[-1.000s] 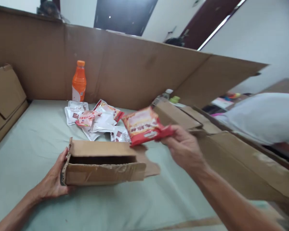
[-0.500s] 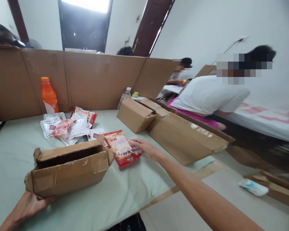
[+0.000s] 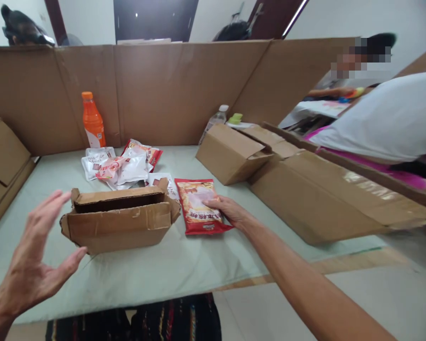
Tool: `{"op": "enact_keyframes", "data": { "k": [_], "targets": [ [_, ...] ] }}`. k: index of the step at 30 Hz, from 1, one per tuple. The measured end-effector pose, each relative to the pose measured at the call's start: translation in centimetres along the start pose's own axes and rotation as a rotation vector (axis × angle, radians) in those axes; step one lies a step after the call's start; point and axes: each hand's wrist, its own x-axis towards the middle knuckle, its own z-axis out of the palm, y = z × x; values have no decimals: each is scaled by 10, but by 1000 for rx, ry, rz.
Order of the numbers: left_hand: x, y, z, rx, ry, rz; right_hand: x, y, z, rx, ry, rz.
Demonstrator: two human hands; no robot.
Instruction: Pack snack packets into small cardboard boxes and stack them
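My right hand grips the right edge of a red and cream snack packet, thumb on top and the other fingers hidden beneath. The packet lies on the green cloth, right of a narrow open-topped cardboard box. Beside that box's left end, my left hand is spread with thumb and fingers apart, holding nothing. The box stands upright, its inside dark. Behind it sits a heap of white and pink snack packets, with another red packet partly under them.
An orange drink bottle stands against a cardboard screen. Cardboard boxes and a clear bottle are at the right; another carton is at the left. Beyond the right-hand boxes, a person in a white shirt leans over.
My left hand has let go of the box's left end and opened. My right hand has closed on the red packet's edge. The camera view has turned right and down.
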Motion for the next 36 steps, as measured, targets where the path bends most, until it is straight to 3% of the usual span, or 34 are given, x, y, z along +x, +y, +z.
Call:
{"op": "enact_keyframes", "data": {
  "k": [4, 9, 11, 14, 18, 22, 26, 30, 33, 36],
  "targets": [
    [30, 15, 2, 97, 3, 141, -17, 3, 6, 61, 74, -77],
    [32, 13, 13, 127, -29, 184, -48, -16, 10, 118, 212, -264],
    [27, 18, 14, 96, 3, 196, -67, -37, 17, 144, 311, -423],
    [18, 28, 16, 84, 32, 223, -104, -78, 42, 203, 414, -793],
    [8, 36, 21, 106, 56, 223, -148, -123, 88, 66, 346, -1240],
    [1, 37, 24, 112, 79, 218, -160, -137, 127, -311, 151, -1421],
    [0, 36, 22, 97, 130, 196, -149, -134, 156, -898, -214, -1368],
    [0, 35, 22, 57, 108, 206, -136, -130, 185, -1520, -402, -1071],
    [0, 34, 21, 24, 19, 227, -128, -128, 203, -1695, -542, -832],
    [5, 37, 15, -26, -67, 213, -123, -129, 209, -1657, -690, -666]
  ]
}}
